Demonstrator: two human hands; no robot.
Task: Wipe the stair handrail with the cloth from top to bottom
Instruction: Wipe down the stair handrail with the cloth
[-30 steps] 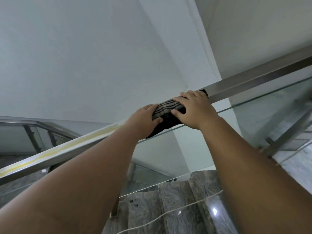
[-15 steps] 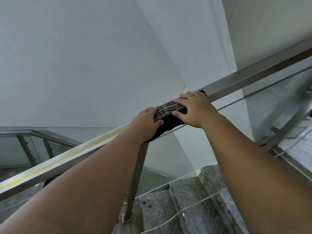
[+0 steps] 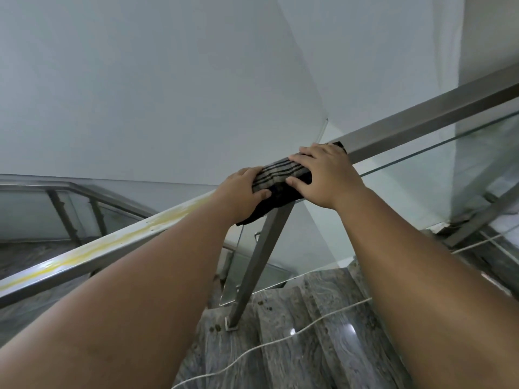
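Note:
A square steel handrail [image 3: 421,119] runs from upper right down to lower left, with yellow stains [image 3: 112,242] on its lower stretch. A dark cloth with grey stripes [image 3: 280,176] is wrapped over the rail at mid-frame. My left hand [image 3: 241,195] grips the cloth's lower end, thumb on its near side. My right hand [image 3: 323,175] presses on the cloth's upper end, fingers over the top of the rail. Part of the cloth hangs below the rail beside a steel post [image 3: 258,262].
Glass panels [image 3: 421,197] hang under the rail. Grey marble steps [image 3: 309,332] descend below, with a white cord [image 3: 280,341] lying across them. A second railing [image 3: 70,200] runs at the left. White walls rise beyond.
Both hands with the cloth have slid down the rail toward the steel post, which now stands directly under the cloth. The view has shifted with the descent.

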